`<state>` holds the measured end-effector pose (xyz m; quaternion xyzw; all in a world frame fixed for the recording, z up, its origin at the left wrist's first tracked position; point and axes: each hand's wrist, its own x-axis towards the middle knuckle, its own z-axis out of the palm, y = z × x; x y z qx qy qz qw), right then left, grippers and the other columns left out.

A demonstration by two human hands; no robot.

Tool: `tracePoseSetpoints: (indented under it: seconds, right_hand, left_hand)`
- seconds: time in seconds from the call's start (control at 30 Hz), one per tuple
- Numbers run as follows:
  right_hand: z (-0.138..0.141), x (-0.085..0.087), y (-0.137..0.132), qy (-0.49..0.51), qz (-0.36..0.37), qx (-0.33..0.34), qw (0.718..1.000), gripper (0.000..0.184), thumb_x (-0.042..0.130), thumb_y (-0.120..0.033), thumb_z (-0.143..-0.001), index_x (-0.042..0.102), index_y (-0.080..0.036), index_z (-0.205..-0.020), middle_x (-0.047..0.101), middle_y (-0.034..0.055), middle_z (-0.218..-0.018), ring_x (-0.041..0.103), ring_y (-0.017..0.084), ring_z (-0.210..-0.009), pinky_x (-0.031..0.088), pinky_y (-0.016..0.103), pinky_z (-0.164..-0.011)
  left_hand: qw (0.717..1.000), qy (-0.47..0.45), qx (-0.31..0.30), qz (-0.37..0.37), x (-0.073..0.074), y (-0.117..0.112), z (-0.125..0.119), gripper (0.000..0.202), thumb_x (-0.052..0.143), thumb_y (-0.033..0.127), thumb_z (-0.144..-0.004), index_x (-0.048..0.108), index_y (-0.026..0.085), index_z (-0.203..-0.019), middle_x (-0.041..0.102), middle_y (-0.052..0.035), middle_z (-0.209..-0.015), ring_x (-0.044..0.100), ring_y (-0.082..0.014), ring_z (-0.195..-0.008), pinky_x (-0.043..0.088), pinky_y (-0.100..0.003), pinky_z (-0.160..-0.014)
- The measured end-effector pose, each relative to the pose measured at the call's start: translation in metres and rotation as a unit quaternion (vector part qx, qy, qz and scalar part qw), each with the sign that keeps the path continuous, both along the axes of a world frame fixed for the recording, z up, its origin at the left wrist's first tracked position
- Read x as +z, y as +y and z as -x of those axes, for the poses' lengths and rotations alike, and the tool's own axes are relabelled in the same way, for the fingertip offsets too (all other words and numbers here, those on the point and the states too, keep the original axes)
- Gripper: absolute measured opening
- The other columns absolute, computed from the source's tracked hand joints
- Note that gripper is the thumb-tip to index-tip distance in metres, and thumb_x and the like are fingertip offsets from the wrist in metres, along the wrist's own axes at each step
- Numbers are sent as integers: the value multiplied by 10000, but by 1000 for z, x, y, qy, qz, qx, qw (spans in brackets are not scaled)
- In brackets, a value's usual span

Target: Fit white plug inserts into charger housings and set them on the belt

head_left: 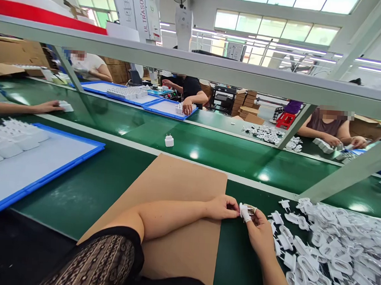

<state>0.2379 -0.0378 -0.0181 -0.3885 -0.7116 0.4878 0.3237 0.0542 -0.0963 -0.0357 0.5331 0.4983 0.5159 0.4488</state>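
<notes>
My left hand (222, 207) and my right hand (260, 228) meet over the green bench, both pinched on one small white charger part (247, 211) with metal showing at its end. My left forearm lies across a brown cardboard sheet (174, 189). Just right of my right hand spreads a heap of several white plastic charger shells (325, 254). A single white charger (169, 140) stands alone on the green conveyor belt (209, 148) beyond the cardboard.
A blue-rimmed tray (47, 168) with several white chargers sits at my left. A grey metal frame bar (195, 65) crosses overhead, with a slanted strut (353, 169) at right. Across the belt other people handle white parts beside blue trays (166, 111) and cardboard boxes (247, 109).
</notes>
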Motion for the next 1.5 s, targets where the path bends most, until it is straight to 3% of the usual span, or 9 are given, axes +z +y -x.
tracePoseSetpoints:
  seconds: [0.23, 0.5, 0.87, 1.0, 1.2, 1.4, 1.5]
  right_hand:
    - [-2, -2, 0, -3, -4, 9, 1000, 384, 724, -515, -790, 732, -219, -1034, 780, 107, -1060, 731, 274, -910, 568, 412, -876]
    - [-5, -4, 2, -32, -29, 4, 999, 317, 688, -461, -790, 727, -229, -1003, 776, 88, -1020, 719, 267, -878, 559, 411, -863]
    - [3, 3, -9, 5, -69, -9, 998, 279, 679, -437, -830, 746, -219, -991, 760, 84, -973, 711, 257, -907, 561, 396, -842]
    - [5, 1, -12, 12, -47, -22, 999, 255, 665, -410, -826, 735, -219, -981, 744, 64, -930, 687, 225, -841, 560, 364, -785]
    - [6, -2, -17, 44, -20, -14, 999, 191, 677, -381, -818, 719, -228, -923, 732, 43, -923, 676, 207, -833, 547, 346, -789]
    - [9, -6, -13, 85, 96, 22, 992, 238, 695, -394, -761, 722, -204, -902, 735, 27, -824, 617, 163, -676, 493, 298, -654]
    - [9, -7, -11, 85, 98, 13, 991, 235, 710, -391, -749, 723, -201, -886, 730, 16, -801, 603, 154, -666, 475, 285, -644]
  left_hand:
    - [1000, 2, -14, 0, -4, 1, 0, 32, 729, 129, -715, 716, 127, -745, 656, 13, -703, 535, -76, -625, 432, -201, -631]
    - [999, 30, -21, -12, -8, 0, 1, 99, 752, 211, -752, 714, 125, -784, 643, 5, -725, 534, -84, -648, 420, -201, -623]
    - [997, 72, 0, -6, 0, -9, 0, 182, 728, 314, -790, 688, 137, -779, 629, 0, -736, 514, -106, -678, 392, -222, -633]
    - [998, 58, -6, 3, 0, -11, 1, 247, 731, 378, -797, 654, 146, -764, 629, -1, -732, 517, -114, -681, 401, -238, -667]
    - [998, 67, -14, 0, 0, -13, 1, 192, 709, 326, -775, 637, 153, -731, 627, -1, -714, 518, -121, -677, 393, -242, -663]
    - [997, 76, -7, -24, -1, -15, 2, 77, 665, 232, -730, 652, 157, -715, 676, -30, -753, 581, -152, -733, 428, -261, -708]
    - [999, 33, -26, -18, 0, -16, 4, 113, 670, 265, -760, 648, 157, -734, 659, -28, -745, 571, -152, -727, 429, -264, -702]
